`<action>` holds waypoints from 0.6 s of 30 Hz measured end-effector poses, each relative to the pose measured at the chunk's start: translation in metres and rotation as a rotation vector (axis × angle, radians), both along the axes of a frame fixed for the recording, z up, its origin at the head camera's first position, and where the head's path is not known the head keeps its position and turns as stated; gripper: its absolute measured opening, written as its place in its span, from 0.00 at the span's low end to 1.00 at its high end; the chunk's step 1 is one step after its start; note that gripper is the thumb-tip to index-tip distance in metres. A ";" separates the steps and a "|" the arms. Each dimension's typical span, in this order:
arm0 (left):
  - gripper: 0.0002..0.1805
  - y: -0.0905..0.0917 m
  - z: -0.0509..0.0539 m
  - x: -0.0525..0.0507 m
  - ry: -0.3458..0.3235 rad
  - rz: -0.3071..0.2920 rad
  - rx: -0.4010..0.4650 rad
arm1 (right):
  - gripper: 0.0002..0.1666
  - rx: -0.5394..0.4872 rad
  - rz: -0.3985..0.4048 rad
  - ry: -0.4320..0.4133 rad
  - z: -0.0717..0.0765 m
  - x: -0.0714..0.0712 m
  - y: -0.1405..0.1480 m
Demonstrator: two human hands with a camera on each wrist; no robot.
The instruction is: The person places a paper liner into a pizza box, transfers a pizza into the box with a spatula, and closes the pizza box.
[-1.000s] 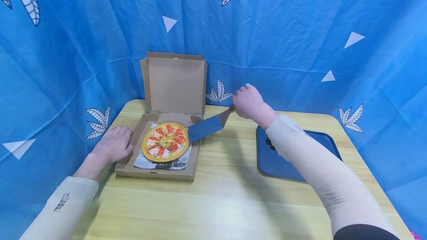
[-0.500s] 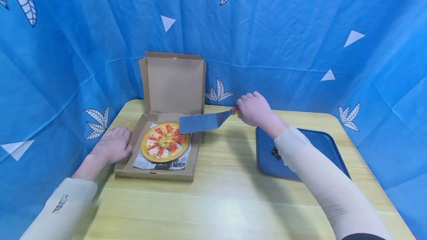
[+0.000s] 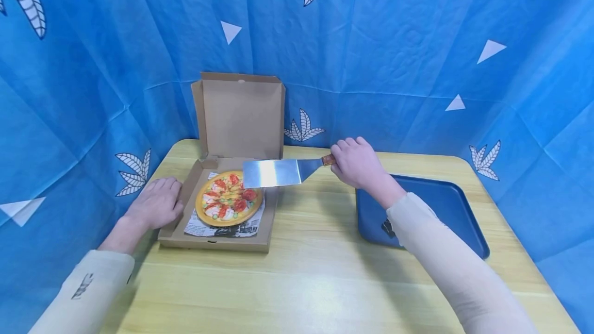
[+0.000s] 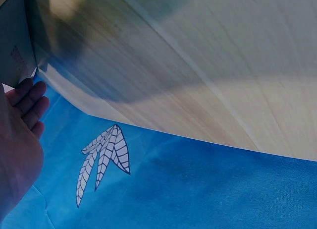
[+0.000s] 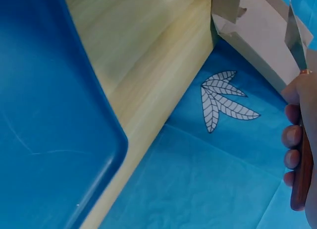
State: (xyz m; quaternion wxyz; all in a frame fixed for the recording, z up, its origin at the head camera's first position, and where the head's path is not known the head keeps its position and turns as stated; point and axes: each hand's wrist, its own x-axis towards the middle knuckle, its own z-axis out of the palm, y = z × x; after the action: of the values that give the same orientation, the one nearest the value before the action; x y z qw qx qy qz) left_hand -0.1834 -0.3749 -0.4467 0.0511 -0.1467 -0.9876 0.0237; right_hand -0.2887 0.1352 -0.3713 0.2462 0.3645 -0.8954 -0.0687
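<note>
The round yellow-rimmed pizza seems placed in the brown cardboard box at left, lid unclosed; my right hand grips the flat steel spatula, my left hand relaxed.

Cardboard box near far left corner of worktop, lid upright. Pizza inside, over printed paper. Left hand at box's left side. Right hand grips brown-handled spatula; blade overlaps pizza's far right rim, contact unclear. Blue tray near worktop's right edge, black item on it. Blue curtain beyond far edge.
</note>
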 end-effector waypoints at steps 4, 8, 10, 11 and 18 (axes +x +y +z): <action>0.21 0.000 -0.001 0.000 0.002 -0.001 -0.003 | 0.10 -0.034 0.011 0.010 -0.006 0.005 0.006; 0.22 0.000 -0.001 0.000 0.006 -0.006 -0.001 | 0.09 -0.054 -0.002 -0.011 -0.010 0.009 0.012; 0.22 0.001 -0.001 0.001 0.008 -0.006 0.000 | 0.09 -0.057 -0.012 -0.027 -0.012 0.012 0.015; 0.22 0.001 -0.001 0.001 0.009 -0.007 0.001 | 0.09 -0.059 -0.018 -0.035 -0.013 0.013 0.017; 0.23 0.001 -0.001 0.002 0.017 -0.009 0.000 | 0.09 -0.072 -0.049 -0.076 -0.019 0.021 0.035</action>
State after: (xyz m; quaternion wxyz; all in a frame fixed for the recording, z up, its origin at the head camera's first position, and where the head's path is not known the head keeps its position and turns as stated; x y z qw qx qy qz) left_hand -0.1815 -0.3742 -0.4472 0.0597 -0.1509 -0.9864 0.0245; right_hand -0.2678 0.1706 -0.3902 0.2232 0.3359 -0.9146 -0.0285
